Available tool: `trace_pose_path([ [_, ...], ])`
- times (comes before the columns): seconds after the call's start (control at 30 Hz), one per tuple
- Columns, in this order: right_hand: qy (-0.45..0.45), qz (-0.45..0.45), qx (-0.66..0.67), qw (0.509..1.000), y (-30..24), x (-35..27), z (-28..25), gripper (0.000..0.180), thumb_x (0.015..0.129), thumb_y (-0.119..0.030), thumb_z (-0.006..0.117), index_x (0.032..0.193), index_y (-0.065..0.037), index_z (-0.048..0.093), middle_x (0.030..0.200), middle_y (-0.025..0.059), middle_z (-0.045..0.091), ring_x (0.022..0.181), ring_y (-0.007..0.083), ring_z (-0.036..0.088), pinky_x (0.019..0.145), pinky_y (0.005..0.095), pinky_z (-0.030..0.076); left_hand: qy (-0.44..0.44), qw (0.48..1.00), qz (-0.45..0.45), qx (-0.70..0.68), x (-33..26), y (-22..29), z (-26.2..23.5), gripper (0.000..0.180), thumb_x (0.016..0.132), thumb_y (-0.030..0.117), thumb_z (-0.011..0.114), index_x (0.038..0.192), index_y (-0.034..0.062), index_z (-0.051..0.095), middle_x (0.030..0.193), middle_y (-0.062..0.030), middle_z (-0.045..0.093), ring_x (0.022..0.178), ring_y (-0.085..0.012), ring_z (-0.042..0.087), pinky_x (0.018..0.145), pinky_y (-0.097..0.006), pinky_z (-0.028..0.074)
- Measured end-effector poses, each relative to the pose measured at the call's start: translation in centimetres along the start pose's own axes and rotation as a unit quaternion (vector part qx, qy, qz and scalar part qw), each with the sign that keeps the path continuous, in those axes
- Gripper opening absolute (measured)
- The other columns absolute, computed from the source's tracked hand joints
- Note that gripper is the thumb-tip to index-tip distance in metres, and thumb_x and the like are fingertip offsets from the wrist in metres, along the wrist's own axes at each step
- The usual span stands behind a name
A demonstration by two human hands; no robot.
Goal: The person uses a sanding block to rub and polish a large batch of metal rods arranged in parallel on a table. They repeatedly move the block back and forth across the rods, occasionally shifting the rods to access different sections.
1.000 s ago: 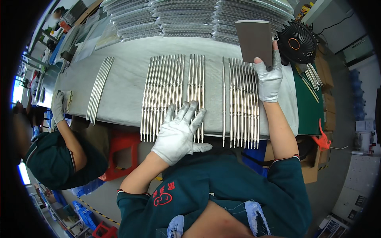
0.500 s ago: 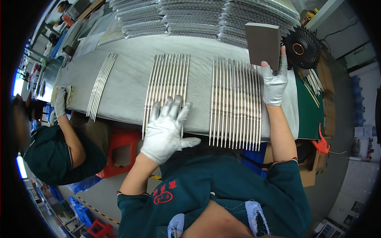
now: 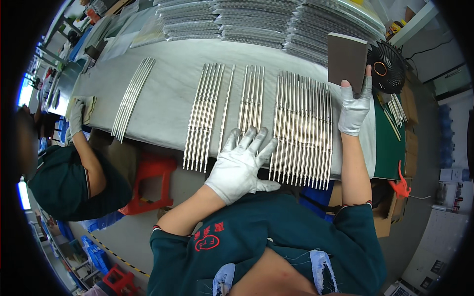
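My left hand (image 3: 242,167), in a white glove, lies open with fingers spread over the lower ends of a small group of slim metal rods (image 3: 252,96). A lone rod (image 3: 226,108) lies just left of that group, and another row of rods (image 3: 203,118) lies beyond it. To the right of the hand is a wider row of rods (image 3: 302,128), side by side, their near ends past the table edge. My right hand (image 3: 354,112), gloved with bare thumb and fingertip showing, grips a flat dark brown block (image 3: 346,64) with a pale edge, held up at its lower end.
More rods (image 3: 132,98) lie farther left on the cloth-covered table (image 3: 168,93). Stacks of clear-wrapped packs (image 3: 249,24) line the back. A black fan (image 3: 386,66) stands right, near a green mat (image 3: 387,160). A co-worker (image 3: 74,185) sits at left by a red stool (image 3: 153,182).
My left hand has moved right, and several rods have slid right with it, splitting the middle row. My right hand still holds the brown block. The view has shifted slightly.
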State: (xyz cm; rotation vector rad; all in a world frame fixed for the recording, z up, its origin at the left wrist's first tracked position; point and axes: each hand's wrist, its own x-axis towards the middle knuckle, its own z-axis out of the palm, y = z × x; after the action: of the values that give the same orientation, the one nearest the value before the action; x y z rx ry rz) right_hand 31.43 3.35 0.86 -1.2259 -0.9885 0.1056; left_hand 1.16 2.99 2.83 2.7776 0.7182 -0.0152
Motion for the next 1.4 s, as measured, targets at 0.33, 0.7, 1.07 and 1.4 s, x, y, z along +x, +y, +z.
trace_pose_path([
  [0.33,-0.007,0.006,-0.003,1.0,0.1,-0.3,0.0,0.077,0.089,-0.009,0.073,0.155,-0.014,0.034,0.142,0.0095,0.052,0.121,0.0171,0.055,0.104,0.0308,0.043,-0.008,0.999,-0.046,0.015,-1.5,-1.5,-0.5,0.105,0.073,0.074,0.062,0.153,0.012,0.033,0.154,-0.0209,0.036,0.143,-0.0404,0.032,0.118,-0.059,0.016],
  [0.7,-0.03,0.007,-0.008,0.999,0.3,-0.3,0.0,0.077,0.09,-0.009,0.073,0.155,-0.015,0.033,0.141,0.0087,0.052,0.121,0.0169,0.056,0.102,0.0306,0.045,0.009,0.997,-0.075,0.028,-2.9,-3.0,-0.7,0.104,0.074,0.073,0.062,0.153,0.0119,0.032,0.153,-0.0214,0.036,0.143,-0.0407,0.032,0.118,-0.057,0.016],
  [1.07,-0.026,0.008,0.003,1.0,1.0,-0.2,-0.1,0.075,0.091,-0.008,0.072,0.154,-0.015,0.034,0.143,0.0078,0.052,0.123,0.0166,0.054,0.103,0.0307,0.045,0.052,0.997,-0.053,0.037,-1.8,-4.0,-1.5,0.106,0.074,0.068,0.064,0.153,0.0067,0.031,0.154,-0.0235,0.034,0.143,-0.043,0.031,0.119,-0.054,0.017],
  [1.4,-0.025,-0.029,-0.009,0.999,0.7,-0.1,0.0,0.076,0.09,-0.006,0.072,0.155,-0.014,0.033,0.141,0.0091,0.053,0.123,0.0174,0.055,0.105,0.0314,0.043,0.01,0.984,-0.175,0.027,-4.3,-7.6,-1.5,0.096,0.084,0.058,0.062,0.157,0.0122,0.021,0.158,-0.0247,0.027,0.144,-0.0456,0.028,0.118,-0.054,0.021],
])
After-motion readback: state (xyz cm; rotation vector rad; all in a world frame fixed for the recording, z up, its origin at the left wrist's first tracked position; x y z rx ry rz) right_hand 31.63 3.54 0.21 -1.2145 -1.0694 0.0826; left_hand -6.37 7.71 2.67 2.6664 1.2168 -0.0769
